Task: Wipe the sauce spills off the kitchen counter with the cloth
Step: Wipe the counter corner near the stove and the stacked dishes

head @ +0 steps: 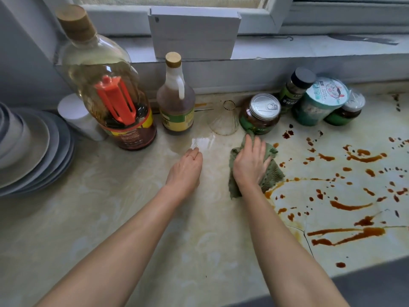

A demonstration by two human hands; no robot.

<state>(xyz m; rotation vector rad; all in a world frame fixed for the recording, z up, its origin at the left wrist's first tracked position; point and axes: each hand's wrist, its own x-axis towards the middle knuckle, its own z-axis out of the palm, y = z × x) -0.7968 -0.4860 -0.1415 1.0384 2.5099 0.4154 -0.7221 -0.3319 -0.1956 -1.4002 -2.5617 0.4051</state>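
A crumpled green cloth (271,173) lies on the pale marbled counter (132,218), near its middle. My right hand (251,162) presses flat on the cloth with its fingers spread. Brown sauce streaks and drops (349,206) cover the counter to the right of the cloth, and a thin smear curves out from the cloth's lower edge. My left hand (186,169) rests on the bare counter to the left of the cloth, fingers loosely curled and holding nothing. A wet sheen (199,140) shows just beyond its fingertips.
Along the back wall stand a large oil bottle (104,85), a smaller brown bottle (176,98), a clear funnel (224,119), and several jars and tubs (261,113). Stacked plates (33,149) sit at the far left. The counter's front edge (332,282) runs at lower right.
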